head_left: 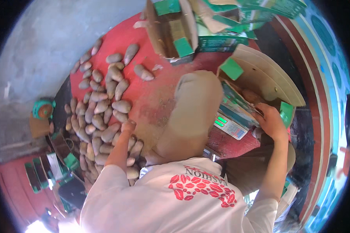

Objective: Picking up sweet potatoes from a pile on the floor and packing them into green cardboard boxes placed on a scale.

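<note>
Brown tubers and an open carton on a scale observed, one hand at each.

The left hand (129,126) is found with fingers bent at the edge of a loose pile of elongated, brown, rough-skinned tubers (101,105) spread on a red floor covering (155,95); whether one is gripped cannot be told. The right hand (271,121) is placed at the near rim of an open brown cardboard box with green flaps (268,73), fingers bent; its grip cannot be confirmed. At least one tuber is seen inside. A white digital scale with a green-lit display (230,128) is seen under the box.
</note>
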Demonstrator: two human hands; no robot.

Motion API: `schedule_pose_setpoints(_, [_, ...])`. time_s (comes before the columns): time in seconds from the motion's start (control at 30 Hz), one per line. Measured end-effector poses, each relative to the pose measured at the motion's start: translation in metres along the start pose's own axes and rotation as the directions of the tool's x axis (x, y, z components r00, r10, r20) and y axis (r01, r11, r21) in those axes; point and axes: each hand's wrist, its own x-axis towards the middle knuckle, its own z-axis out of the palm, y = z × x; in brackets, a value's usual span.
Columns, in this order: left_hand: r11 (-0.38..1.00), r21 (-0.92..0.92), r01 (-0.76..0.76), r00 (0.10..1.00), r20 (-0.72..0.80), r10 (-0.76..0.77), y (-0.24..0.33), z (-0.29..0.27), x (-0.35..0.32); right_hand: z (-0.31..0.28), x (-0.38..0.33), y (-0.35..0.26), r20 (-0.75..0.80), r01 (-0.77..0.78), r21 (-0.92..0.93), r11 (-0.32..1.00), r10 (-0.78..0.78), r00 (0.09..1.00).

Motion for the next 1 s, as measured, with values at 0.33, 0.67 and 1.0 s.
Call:
schedule_pose_setpoints(0.33, [0.958,-0.047,0.282,0.912,0.325,-0.252,-0.013,0.007,-0.096,0.001,-0.004,-0.004,0.058,-0.153,0.218,0.964,0.143,0.988])
schedule_pose_setpoints(0.67, [0.988,0.066,0.137,0.858,0.491,-0.151,0.000,0.035,-0.122,0.001,-0.021,-0.022,-0.054,-0.134,0.287,0.948,0.155,0.986])
schedule_pose_setpoints(1.0, [0.977,0.201,-0.065,0.899,0.437,-0.030,0.009,0.052,-0.115,0.003,-0.027,-0.042,-0.110,-0.163,0.147,0.976,0.180,0.978])
